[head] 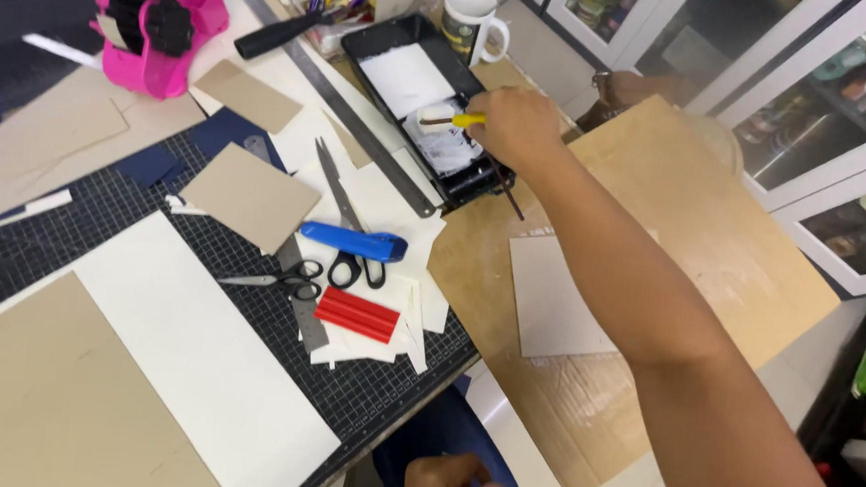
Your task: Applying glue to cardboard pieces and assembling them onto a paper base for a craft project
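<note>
My right hand (510, 128) reaches far forward and grips the yellow handle of a small paint roller (438, 124), whose white roller rests in a black tray (390, 38) of white glue or paint. A thin dark brush handle sticks out below that hand. My left hand (450, 485) lies low at the bottom edge, fingers curled, near my lap, holding nothing I can see. A grey board (555, 301) lies on brown cardboard (714, 231) below my right arm.
A black cutting mat (249, 302) holds white and tan sheets, two pairs of scissors (280, 282), a blue cutter (353, 241), a red flat object (356, 315) and a long steel ruler (360, 129). A pink tape holder (155, 31) and a mug (470, 20) stand at the back.
</note>
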